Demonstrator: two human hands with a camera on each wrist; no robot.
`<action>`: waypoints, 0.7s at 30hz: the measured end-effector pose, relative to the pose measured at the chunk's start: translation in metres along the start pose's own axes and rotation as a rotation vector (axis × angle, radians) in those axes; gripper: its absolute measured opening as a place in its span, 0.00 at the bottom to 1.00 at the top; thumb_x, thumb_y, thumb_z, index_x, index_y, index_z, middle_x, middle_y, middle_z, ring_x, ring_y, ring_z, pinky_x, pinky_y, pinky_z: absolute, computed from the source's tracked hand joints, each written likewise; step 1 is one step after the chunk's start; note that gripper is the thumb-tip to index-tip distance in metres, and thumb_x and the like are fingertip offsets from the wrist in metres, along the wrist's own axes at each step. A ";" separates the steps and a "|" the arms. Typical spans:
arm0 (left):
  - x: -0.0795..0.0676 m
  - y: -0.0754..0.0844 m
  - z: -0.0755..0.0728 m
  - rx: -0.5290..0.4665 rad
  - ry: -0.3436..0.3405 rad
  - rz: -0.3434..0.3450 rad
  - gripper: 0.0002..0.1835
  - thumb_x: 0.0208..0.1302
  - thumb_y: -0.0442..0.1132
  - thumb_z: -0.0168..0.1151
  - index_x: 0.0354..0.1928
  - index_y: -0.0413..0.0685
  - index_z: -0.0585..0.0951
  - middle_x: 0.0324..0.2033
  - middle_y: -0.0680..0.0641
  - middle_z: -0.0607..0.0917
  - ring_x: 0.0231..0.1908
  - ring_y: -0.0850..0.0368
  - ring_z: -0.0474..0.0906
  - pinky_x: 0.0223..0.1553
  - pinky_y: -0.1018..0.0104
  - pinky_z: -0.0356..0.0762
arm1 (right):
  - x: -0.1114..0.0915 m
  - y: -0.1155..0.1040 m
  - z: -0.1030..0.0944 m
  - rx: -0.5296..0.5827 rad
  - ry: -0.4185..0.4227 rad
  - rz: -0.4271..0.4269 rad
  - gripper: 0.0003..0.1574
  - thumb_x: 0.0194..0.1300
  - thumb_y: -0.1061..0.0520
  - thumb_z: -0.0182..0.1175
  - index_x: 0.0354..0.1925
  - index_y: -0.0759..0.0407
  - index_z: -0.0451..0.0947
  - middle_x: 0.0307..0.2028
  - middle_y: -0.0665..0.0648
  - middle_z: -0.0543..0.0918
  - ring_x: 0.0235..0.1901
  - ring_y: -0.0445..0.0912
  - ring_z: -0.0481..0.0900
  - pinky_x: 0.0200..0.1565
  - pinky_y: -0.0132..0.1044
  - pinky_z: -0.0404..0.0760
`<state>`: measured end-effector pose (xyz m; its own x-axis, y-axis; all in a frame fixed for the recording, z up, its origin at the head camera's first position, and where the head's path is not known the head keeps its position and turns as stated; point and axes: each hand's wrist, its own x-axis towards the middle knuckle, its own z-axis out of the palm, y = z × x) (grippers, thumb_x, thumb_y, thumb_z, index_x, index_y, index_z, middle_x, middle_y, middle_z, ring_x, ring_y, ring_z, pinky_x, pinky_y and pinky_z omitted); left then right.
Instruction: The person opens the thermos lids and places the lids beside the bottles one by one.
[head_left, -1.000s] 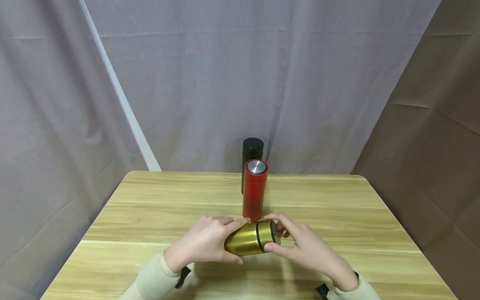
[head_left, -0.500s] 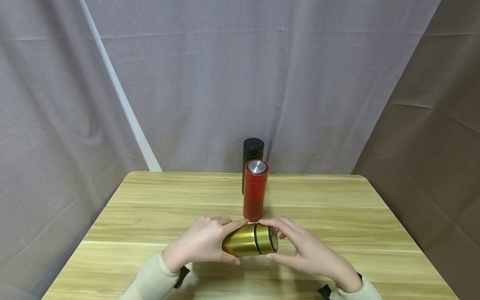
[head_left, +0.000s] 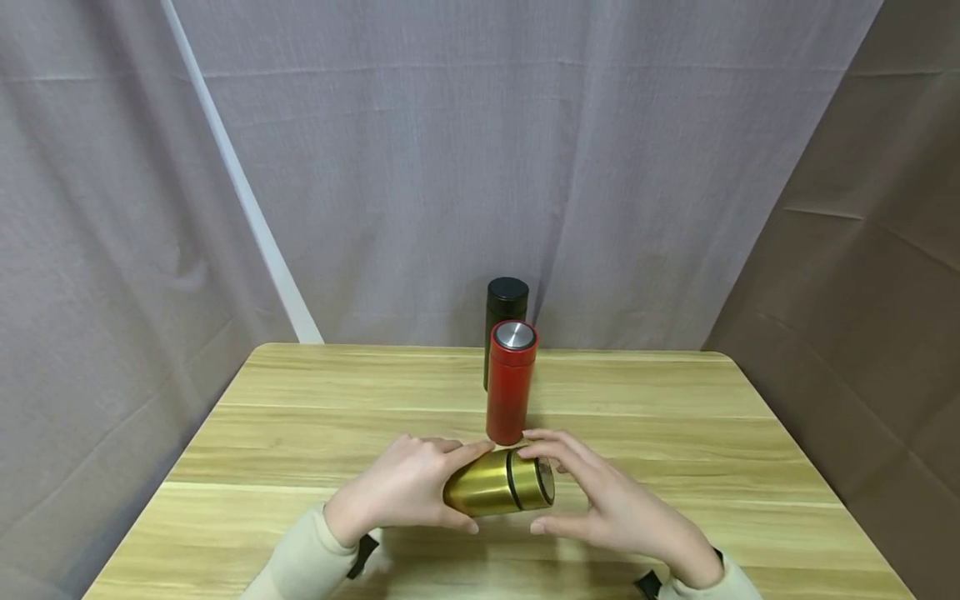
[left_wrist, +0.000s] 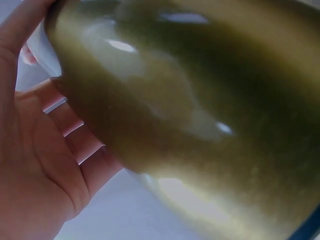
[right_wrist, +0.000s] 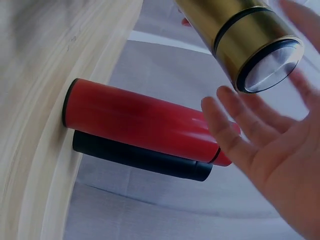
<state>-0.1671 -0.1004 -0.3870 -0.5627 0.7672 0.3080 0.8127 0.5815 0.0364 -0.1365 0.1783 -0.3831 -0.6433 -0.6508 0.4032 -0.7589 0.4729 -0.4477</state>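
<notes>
A gold thermos flask (head_left: pixel 482 486) lies on its side in the air, its capped end toward the right. My left hand (head_left: pixel 408 483) grips its body, with thumb and fingers round opposite sides. In the left wrist view the shiny gold body (left_wrist: pixel 170 100) fills most of the picture. My right hand (head_left: pixel 607 496) is spread about the cap (head_left: pixel 531 482), thumb below and fingers above. The right wrist view shows these fingers relaxed and apart from the cap, whose silver disc (right_wrist: pixel 272 67) faces the palm.
A red thermos flask (head_left: pixel 511 392) with a silver-topped lid stands upright just beyond the gold one. Behind it is a black thermos flask (head_left: pixel 507 292), partly hidden. They stand on a wooden table (head_left: pixel 315 417), with grey curtains (head_left: pixel 390 167) at the back.
My right hand has loosened from the cap, its thumb and fingers spreading apart. The gold thermos flask has shifted slightly left, still in my left hand.
</notes>
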 end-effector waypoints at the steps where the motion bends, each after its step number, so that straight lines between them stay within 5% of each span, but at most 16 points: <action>1: 0.000 0.000 0.000 0.000 -0.003 0.000 0.49 0.36 0.71 0.67 0.63 0.58 0.68 0.38 0.56 0.82 0.33 0.67 0.77 0.25 0.67 0.72 | 0.000 0.000 0.000 -0.001 0.006 0.034 0.43 0.54 0.43 0.67 0.65 0.41 0.59 0.62 0.44 0.64 0.53 0.40 0.70 0.45 0.41 0.75; 6: 0.001 0.001 0.001 -0.004 -0.002 0.003 0.50 0.36 0.71 0.67 0.64 0.58 0.68 0.39 0.55 0.82 0.34 0.66 0.77 0.26 0.67 0.72 | -0.002 0.004 0.002 -0.027 0.020 0.167 0.41 0.57 0.37 0.61 0.66 0.38 0.58 0.50 0.37 0.73 0.44 0.36 0.73 0.39 0.40 0.76; 10: 0.002 0.002 0.001 -0.001 -0.003 0.003 0.49 0.36 0.70 0.67 0.64 0.58 0.68 0.40 0.53 0.83 0.35 0.65 0.78 0.27 0.66 0.74 | -0.004 0.006 0.002 0.010 0.003 0.193 0.38 0.58 0.38 0.61 0.64 0.41 0.62 0.42 0.36 0.75 0.39 0.35 0.75 0.38 0.38 0.76; 21: 0.003 0.001 -0.001 0.008 -0.015 0.001 0.49 0.36 0.69 0.68 0.64 0.58 0.68 0.41 0.54 0.82 0.35 0.64 0.78 0.26 0.66 0.73 | -0.003 0.004 -0.002 0.014 0.008 -0.012 0.43 0.54 0.48 0.67 0.65 0.48 0.62 0.56 0.43 0.70 0.48 0.38 0.73 0.43 0.39 0.76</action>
<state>-0.1676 -0.0981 -0.3853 -0.5642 0.7715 0.2939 0.8120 0.5830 0.0283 -0.1379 0.1840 -0.3845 -0.6349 -0.6515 0.4153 -0.7653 0.4567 -0.4536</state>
